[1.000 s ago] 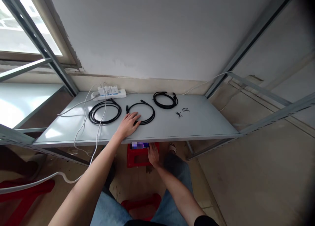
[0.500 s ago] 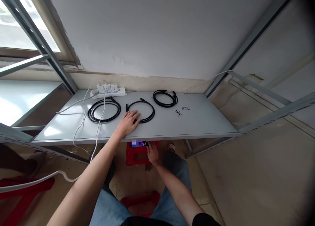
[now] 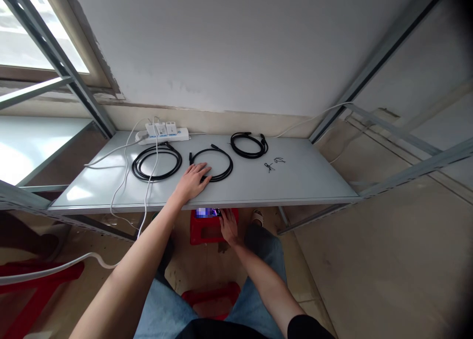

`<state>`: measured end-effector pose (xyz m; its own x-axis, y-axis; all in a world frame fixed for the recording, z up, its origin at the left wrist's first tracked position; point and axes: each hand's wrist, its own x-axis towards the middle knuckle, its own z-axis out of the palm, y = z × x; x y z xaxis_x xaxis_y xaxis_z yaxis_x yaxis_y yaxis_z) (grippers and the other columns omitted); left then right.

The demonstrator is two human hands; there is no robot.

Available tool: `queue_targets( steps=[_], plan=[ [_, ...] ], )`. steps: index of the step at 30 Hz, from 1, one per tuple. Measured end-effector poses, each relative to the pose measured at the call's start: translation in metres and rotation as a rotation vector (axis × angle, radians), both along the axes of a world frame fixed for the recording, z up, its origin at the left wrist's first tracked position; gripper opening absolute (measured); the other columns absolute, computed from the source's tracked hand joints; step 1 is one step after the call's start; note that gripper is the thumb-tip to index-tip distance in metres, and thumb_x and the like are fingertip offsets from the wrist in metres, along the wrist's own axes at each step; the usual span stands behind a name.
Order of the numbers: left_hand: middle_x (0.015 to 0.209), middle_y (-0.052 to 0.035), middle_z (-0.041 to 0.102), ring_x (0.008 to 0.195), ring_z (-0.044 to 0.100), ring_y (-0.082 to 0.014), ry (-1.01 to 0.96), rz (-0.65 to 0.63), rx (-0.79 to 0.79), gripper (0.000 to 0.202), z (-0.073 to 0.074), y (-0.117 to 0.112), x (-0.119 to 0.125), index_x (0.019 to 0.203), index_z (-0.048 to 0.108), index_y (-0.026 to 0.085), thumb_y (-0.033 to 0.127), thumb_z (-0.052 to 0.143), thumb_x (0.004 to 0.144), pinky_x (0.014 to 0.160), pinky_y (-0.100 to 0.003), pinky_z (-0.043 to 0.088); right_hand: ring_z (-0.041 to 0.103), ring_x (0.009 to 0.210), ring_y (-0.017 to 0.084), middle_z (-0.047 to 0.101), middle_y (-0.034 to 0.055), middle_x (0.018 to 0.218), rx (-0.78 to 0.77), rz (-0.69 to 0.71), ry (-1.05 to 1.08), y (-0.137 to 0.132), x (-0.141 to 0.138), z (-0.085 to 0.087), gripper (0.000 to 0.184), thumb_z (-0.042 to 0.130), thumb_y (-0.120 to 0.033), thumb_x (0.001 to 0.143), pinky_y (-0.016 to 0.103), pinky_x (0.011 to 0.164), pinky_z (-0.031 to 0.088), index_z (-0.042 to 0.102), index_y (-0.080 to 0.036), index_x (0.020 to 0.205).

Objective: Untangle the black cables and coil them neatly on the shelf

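My left hand [image 3: 192, 180] lies flat on the grey shelf board [image 3: 314, 181], fingers stretched out and touching the near edge of the middle coiled black cable [image 3: 212, 164]. A larger coiled black cable [image 3: 157, 162] lies to its left and a smaller one [image 3: 248, 146] to the back right. My right hand [image 3: 228, 226] is lower, under the shelf edge, with its fingers resting on a phone [image 3: 209, 212] that lies on a red stool [image 3: 207, 228]; the fingers look spread.
A white power strip [image 3: 162, 133] with chargers sits at the back left, white cords [image 3: 125, 181] trailing over the shelf's front edge. Two small black ties [image 3: 273, 164] lie right of the cables. Metal rack posts [image 3: 74, 78] frame both sides. Another red stool [image 3: 210, 299] sits between my knees.
Nothing has moved on the shelf; both hands stay in place. Only the view has shifted slightly.
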<state>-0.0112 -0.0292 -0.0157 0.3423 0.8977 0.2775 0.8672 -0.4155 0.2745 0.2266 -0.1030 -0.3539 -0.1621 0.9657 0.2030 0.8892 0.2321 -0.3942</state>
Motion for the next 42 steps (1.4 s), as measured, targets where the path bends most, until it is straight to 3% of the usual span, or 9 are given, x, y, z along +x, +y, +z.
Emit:
queue_targets(
  steps=[18,25,42],
  plan=[
    [0.169,-0.0120,0.054,0.156,0.051,-0.0303,-0.020,-0.001,0.002,0.059,-0.001,0.001,0.000,0.156,0.063,0.022,0.053,0.035,0.114,0.139,-0.052,0.029,0.030,0.169,0.027,0.041,0.0095,0.178,-0.014,0.063,0.013,-0.005,0.008,0.008,0.057,0.033,-0.038,0.116,0.052,0.134,0.037,0.048,-0.026,0.170],
    [0.169,-0.0106,0.054,0.158,0.049,-0.0294,-0.029,-0.005,0.002,0.057,-0.003,0.002,-0.001,0.157,0.062,0.025,0.053,0.037,0.113,0.139,-0.053,0.029,0.033,0.168,0.027,0.044,0.0095,0.177,-0.023,0.070,0.010,-0.005,0.011,0.010,0.055,0.036,-0.035,0.114,0.053,0.133,0.038,0.053,-0.027,0.166],
    [0.169,-0.0122,0.054,0.158,0.048,-0.0286,-0.020,-0.012,-0.007,0.059,0.002,0.000,0.000,0.157,0.061,0.021,0.052,0.036,0.114,0.139,-0.051,0.028,0.030,0.170,0.028,0.039,0.0089,0.179,-0.021,0.106,0.022,-0.007,0.014,0.009,0.054,0.036,-0.035,0.115,0.055,0.134,0.038,0.057,-0.028,0.164]
  ],
)
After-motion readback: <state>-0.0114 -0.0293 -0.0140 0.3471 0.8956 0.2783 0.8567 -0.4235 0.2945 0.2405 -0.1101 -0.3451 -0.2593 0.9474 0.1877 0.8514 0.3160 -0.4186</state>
